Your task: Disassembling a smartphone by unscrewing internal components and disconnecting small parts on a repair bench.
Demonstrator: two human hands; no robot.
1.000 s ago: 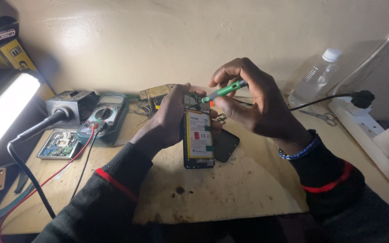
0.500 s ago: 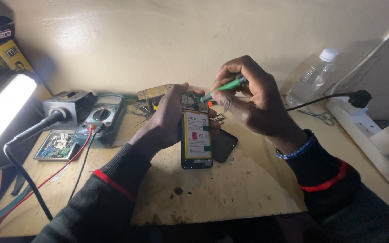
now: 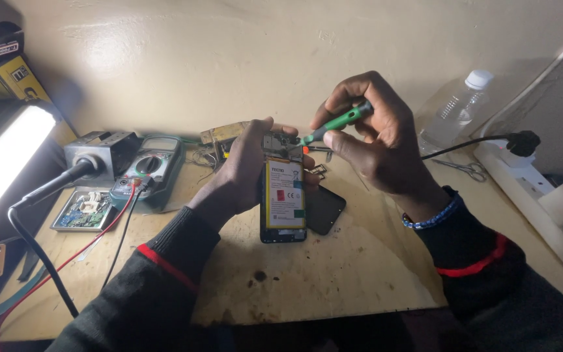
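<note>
Head view, centre frame: left hand (image 3: 245, 169) grips an opened black smartphone with yellow-white battery (image 3: 283, 199) by its edges, while right hand (image 3: 373, 133) pinches a green-handled screwdriver (image 3: 337, 122) at its top; it looks light, rigid, fragile inside.
</note>
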